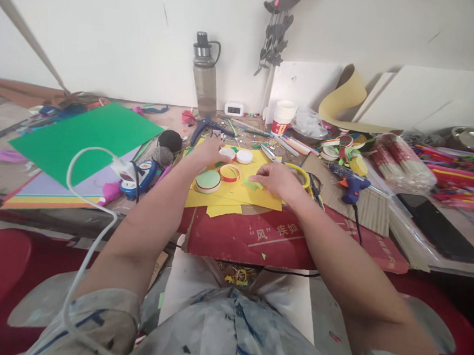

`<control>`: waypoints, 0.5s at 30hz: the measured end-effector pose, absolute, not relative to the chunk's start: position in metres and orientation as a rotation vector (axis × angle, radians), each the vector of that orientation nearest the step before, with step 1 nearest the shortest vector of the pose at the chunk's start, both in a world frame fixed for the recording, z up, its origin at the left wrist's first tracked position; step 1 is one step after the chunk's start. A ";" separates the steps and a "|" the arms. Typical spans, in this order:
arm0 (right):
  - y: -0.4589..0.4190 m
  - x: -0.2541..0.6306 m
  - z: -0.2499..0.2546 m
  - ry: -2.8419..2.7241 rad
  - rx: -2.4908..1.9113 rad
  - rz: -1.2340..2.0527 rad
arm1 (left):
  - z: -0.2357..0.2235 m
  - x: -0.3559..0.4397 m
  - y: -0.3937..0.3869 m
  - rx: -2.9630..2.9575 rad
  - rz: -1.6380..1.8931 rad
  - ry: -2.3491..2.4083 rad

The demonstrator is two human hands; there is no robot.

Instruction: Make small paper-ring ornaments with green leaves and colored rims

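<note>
My left hand [211, 153] reaches to the far side of the yellow paper [235, 204], its fingers curled at the edge of a small white disc with a red rim [227, 154]. A plain white disc [244, 156] lies just right of it. Nearer to me are an open red-and-yellow ring [230, 172] and a round piece with a pale green top [208, 181]. My right hand [273, 179] is low over the paper, fingertips drawn together at light green paper scraps [253, 184]. Scissors [269, 152] and a yellow tape roll [302, 174] lie beside it.
A red cardboard sheet [233, 236] lies under the yellow paper. To the left are a green sheet [89, 140] and a white cable [78, 274]. A bottle [205, 78] and paper cups [284, 116] stand behind. On the right are a blue glue gun [353, 190] and a phone [440, 227].
</note>
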State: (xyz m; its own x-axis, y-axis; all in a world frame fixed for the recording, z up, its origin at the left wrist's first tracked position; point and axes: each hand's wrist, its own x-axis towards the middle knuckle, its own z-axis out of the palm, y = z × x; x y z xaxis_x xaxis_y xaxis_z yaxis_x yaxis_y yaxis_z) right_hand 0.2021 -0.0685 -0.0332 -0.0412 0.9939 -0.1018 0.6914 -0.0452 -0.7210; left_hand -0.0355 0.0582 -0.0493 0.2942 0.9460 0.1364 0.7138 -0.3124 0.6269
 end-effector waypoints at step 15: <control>-0.060 0.205 -0.041 -1.746 -1.466 0.728 | -0.022 -0.034 0.040 1.975 1.009 1.206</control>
State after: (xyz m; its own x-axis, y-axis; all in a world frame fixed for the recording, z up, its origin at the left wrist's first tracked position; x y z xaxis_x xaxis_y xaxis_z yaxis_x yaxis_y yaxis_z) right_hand 0.2050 -0.0596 -0.0409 -0.0827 0.9813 0.1739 0.5675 0.1898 -0.8012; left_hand -0.0339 0.0403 -0.0219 0.2952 0.9099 0.2913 0.4472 -0.4011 0.7995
